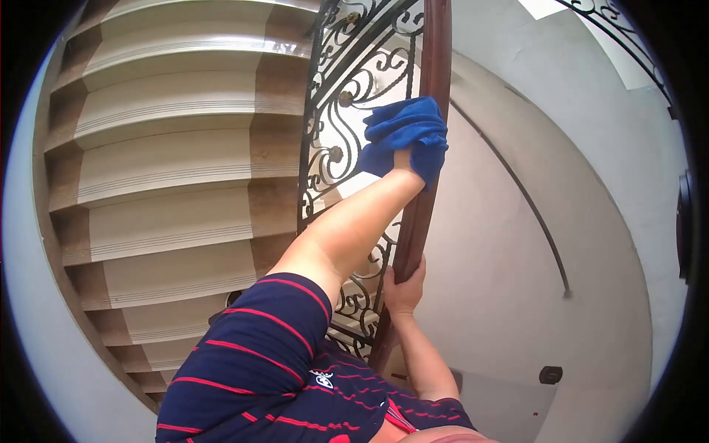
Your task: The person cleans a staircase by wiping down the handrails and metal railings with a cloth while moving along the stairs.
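Note:
My left arm reaches up along the dark red-brown handrail (436, 55). A bright blue cloth (406, 125) drapes over my left hand (402, 159) and hangs against the rail. The cloth hides most of that hand's fingers, but it is closed with the cloth on the rail. Lower down, my right hand (404, 292) is wrapped around the same handrail, thumb on one side and fingers on the other. Black wrought-iron scrollwork (343, 151) with round gold-coloured ornaments runs beneath the rail.
Stairs (173, 173) with pale treads and brown side bands rise on the left, beside the balustrade. Beyond the handrail, on the right, is a pale wall (502, 244) with a dark slanting rail (528, 196). A small black object (550, 375) is at lower right.

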The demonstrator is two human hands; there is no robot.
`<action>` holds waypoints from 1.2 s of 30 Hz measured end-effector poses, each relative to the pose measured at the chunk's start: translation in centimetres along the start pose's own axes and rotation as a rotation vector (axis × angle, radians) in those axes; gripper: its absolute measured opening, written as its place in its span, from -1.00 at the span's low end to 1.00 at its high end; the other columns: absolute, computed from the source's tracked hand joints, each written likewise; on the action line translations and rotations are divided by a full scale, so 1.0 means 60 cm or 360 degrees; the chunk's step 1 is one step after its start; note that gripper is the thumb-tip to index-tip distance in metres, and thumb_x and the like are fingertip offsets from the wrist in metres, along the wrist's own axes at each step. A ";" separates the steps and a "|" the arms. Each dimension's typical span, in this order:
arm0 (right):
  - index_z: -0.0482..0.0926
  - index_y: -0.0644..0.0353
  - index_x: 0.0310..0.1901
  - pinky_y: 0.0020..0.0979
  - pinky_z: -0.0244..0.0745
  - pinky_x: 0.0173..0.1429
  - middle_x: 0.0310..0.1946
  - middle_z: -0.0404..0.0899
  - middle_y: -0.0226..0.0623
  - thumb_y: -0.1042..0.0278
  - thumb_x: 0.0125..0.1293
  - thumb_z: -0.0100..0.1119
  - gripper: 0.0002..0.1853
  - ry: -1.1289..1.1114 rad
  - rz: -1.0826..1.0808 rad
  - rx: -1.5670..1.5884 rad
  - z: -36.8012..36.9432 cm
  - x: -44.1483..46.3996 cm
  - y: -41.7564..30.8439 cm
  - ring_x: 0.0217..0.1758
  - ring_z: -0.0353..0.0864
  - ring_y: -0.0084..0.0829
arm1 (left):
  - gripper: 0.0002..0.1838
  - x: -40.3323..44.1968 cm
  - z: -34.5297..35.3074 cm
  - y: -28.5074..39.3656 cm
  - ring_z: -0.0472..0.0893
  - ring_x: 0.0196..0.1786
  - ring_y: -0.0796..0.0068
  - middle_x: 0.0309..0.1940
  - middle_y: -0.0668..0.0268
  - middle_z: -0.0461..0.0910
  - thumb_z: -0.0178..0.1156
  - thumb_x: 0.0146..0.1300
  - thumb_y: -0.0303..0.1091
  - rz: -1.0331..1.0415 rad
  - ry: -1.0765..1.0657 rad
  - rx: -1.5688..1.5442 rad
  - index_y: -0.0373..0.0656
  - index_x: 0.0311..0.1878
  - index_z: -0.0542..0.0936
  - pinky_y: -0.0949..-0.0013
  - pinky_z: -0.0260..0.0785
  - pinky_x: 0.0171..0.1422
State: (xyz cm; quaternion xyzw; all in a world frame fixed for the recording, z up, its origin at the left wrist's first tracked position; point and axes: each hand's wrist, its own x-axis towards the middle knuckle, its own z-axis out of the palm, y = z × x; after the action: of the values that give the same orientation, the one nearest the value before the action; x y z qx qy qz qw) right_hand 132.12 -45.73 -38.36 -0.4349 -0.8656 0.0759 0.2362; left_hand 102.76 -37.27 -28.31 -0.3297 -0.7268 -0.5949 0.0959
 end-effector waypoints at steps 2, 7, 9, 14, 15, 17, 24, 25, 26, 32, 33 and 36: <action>0.15 0.31 0.59 0.03 0.50 0.39 0.32 0.50 0.20 0.21 0.24 0.45 -0.04 0.0006 0.0000 -0.0006 0.000 -0.002 -0.004 0.33 0.56 0.21 | -0.90 0.000 0.004 -0.004 0.64 0.16 0.36 -0.02 0.31 0.66 0.15 0.37 -0.28 0.0051 0.0092 -0.0009 0.08 -0.13 0.63 0.27 0.50 0.26; 0.16 0.32 0.58 0.05 0.52 0.36 0.29 0.51 0.21 0.19 0.26 0.44 -0.05 0.0029 -0.0020 -0.0001 0.000 0.003 -0.005 0.31 0.57 0.23 | -0.90 0.017 0.094 -0.029 0.66 -0.03 0.48 -0.16 0.43 0.62 0.10 0.40 -0.30 0.0144 0.0127 0.1447 0.14 -0.20 0.60 0.31 0.51 0.11; 0.19 0.35 0.57 0.06 0.53 0.35 0.27 0.52 0.22 0.17 0.26 0.44 -0.06 0.0057 -0.0032 0.0006 0.000 -0.001 -0.005 0.30 0.57 0.25 | -0.90 0.011 0.071 -0.029 0.65 -0.06 0.50 -0.21 0.48 0.58 0.09 0.40 -0.30 0.0294 0.0109 0.1210 0.17 -0.23 0.58 0.32 0.49 0.09; 0.21 0.34 0.56 0.05 0.57 0.29 0.24 0.56 0.19 0.16 0.25 0.44 -0.06 0.0112 -0.0100 0.0012 0.006 0.001 0.004 0.24 0.62 0.22 | -0.89 0.014 0.027 -0.021 0.63 -0.09 0.46 -0.27 0.51 0.55 0.11 0.37 -0.31 0.0497 0.0226 0.0537 0.20 -0.23 0.58 0.33 0.48 0.08; 0.20 0.34 0.56 0.04 0.59 0.27 0.23 0.57 0.17 0.16 0.24 0.44 -0.06 0.0098 -0.0090 -0.0006 0.006 0.000 0.004 0.22 0.64 0.20 | -0.89 0.009 0.029 -0.025 0.67 -0.15 0.36 -0.35 0.37 0.60 0.16 0.33 -0.31 0.0618 0.0212 0.0744 0.13 -0.22 0.67 0.28 0.54 0.06; 0.20 0.34 0.57 0.02 0.58 0.30 0.26 0.55 0.17 0.18 0.24 0.46 -0.06 0.0074 -0.0037 0.0022 0.004 0.000 0.003 0.26 0.62 0.20 | -0.88 0.013 0.022 -0.011 0.68 -0.15 0.33 -0.36 0.34 0.63 0.16 0.33 -0.30 0.0614 0.0001 0.0979 0.11 -0.24 0.69 0.24 0.55 0.03; 0.20 0.33 0.57 0.01 0.57 0.33 0.29 0.53 0.17 0.19 0.24 0.47 -0.05 0.0019 0.0009 0.0063 0.001 0.004 -0.003 0.30 0.61 0.18 | -0.73 -0.012 0.084 -0.022 0.68 0.13 -0.02 0.02 -0.01 0.71 0.11 0.41 -0.26 0.0541 -0.0038 0.0999 -0.15 -0.04 0.74 -0.03 0.52 0.31; 0.20 0.33 0.57 0.01 0.57 0.33 0.29 0.53 0.17 0.19 0.24 0.47 -0.05 0.0016 0.0001 0.0060 0.001 0.003 0.000 0.30 0.61 0.18 | -0.72 -0.011 0.101 -0.033 0.68 0.15 -0.04 0.04 -0.02 0.71 0.12 0.41 -0.26 0.0499 -0.0026 0.0672 -0.13 -0.03 0.75 -0.04 0.51 0.35; 0.20 0.33 0.57 0.01 0.57 0.34 0.30 0.53 0.17 0.19 0.24 0.47 -0.06 0.0012 0.0009 0.0052 0.002 0.003 0.003 0.31 0.61 0.18 | -0.72 -0.002 0.071 -0.010 0.68 0.15 -0.05 0.06 -0.02 0.72 0.12 0.41 -0.24 0.0512 -0.0246 0.0730 -0.11 -0.03 0.74 -0.05 0.50 0.37; 0.21 0.32 0.55 0.04 0.57 0.32 0.24 0.56 0.17 0.19 0.23 0.43 -0.09 0.0048 -0.0018 0.0111 -0.003 0.006 -0.003 0.29 0.60 0.20 | -0.80 0.018 0.050 0.016 0.66 0.17 0.23 0.01 0.24 0.73 0.16 0.35 -0.21 0.0815 -0.0328 0.1116 0.08 -0.08 0.73 0.21 0.46 0.33; 0.21 0.31 0.55 0.05 0.57 0.32 0.25 0.55 0.19 0.19 0.23 0.42 -0.09 0.0018 -0.0009 0.0127 -0.008 0.008 -0.010 0.30 0.59 0.20 | -0.78 0.018 0.035 0.024 0.65 0.16 0.17 0.02 0.23 0.73 0.14 0.37 -0.17 0.0957 -0.0501 0.1239 0.09 -0.05 0.71 0.14 0.47 0.31; 0.21 0.29 0.57 0.06 0.56 0.33 0.27 0.55 0.21 0.16 0.23 0.45 -0.06 -0.0007 0.0023 0.0098 -0.003 0.000 0.002 0.30 0.59 0.21 | -0.92 0.030 -0.014 0.048 0.60 -0.03 0.40 -0.19 0.39 0.65 0.16 0.39 -0.15 0.1254 -0.0616 0.1691 0.22 -0.23 0.60 0.25 0.46 0.20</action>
State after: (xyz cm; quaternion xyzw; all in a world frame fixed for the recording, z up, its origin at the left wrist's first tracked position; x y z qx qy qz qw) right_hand 132.31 -45.69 -38.25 -0.4336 -0.8601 0.1052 0.2471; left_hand 102.88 -37.20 -24.81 -0.5779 -0.7498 -0.0090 0.3221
